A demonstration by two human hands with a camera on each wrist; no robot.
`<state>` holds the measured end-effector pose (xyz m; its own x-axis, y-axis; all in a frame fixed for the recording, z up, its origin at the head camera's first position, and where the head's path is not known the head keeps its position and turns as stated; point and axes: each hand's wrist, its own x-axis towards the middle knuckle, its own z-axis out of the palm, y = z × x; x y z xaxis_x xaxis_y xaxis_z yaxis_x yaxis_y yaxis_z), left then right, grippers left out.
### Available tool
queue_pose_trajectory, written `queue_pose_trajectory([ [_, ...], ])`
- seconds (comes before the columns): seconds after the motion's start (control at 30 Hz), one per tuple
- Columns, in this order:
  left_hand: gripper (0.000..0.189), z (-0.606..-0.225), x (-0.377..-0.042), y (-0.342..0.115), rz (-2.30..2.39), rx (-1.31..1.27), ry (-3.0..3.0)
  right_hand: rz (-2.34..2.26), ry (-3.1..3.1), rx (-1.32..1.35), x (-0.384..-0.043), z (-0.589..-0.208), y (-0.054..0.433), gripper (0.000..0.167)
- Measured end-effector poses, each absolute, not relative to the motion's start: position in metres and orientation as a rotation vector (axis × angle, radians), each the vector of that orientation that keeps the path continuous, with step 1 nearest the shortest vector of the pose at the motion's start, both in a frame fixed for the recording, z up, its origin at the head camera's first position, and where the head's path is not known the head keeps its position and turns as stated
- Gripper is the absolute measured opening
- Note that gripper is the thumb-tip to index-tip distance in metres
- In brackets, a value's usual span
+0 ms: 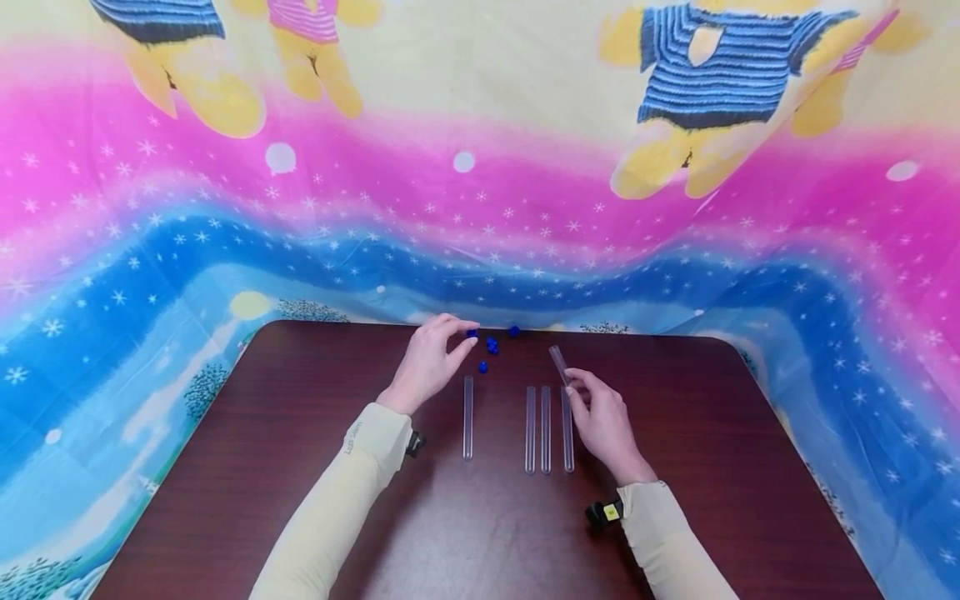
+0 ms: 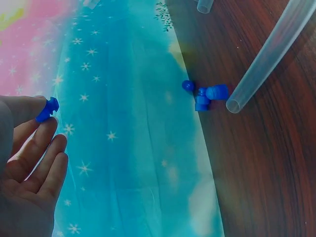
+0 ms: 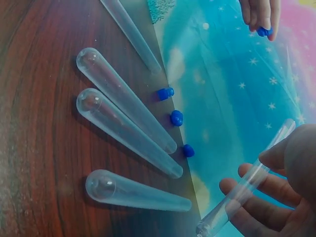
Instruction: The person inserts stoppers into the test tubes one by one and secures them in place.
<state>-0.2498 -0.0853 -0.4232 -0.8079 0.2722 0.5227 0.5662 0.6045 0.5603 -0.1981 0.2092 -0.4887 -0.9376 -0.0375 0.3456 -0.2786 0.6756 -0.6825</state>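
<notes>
The left hand is pinching one blue stopper between the thumb and a fingertip. To the right of this pinch, well apart from it, the right hand pinches a clear test tube, which is tilted in the fingers. Between the two grips, closer to the left one, three loose blue stoppers lie on the wood-grained table. One resting tube lies on the near side of the left grip, and three more tubes are on the near side of the right one. As I judge, the step in hand is pairing one stopper with one tube, not yet joined. The next move probably calls for bringing both pinches together, the stopper lined up with the open end; which end is open, I cannot tell
</notes>
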Motion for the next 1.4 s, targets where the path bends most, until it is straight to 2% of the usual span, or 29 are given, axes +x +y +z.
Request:
queue_pose_trajectory([
  [0.5,0.031,-0.416,-0.247,-0.078,-1.085,-0.695,-2.442,1.157,-2.552,0.298,-0.197,-0.482,0.200,0.030],
  [0.8,0.028,-0.414,-0.244,-0.074,-1.087,-0.684,-2.440,1.189,-2.558,0.321,-0.196,-0.476,0.194,0.030],
  [1.4,0.005,-0.415,-0.245,-0.070,-1.150,-0.712,-2.380,1.228,-2.546,0.363,-0.196,-0.474,0.187,0.030],
])
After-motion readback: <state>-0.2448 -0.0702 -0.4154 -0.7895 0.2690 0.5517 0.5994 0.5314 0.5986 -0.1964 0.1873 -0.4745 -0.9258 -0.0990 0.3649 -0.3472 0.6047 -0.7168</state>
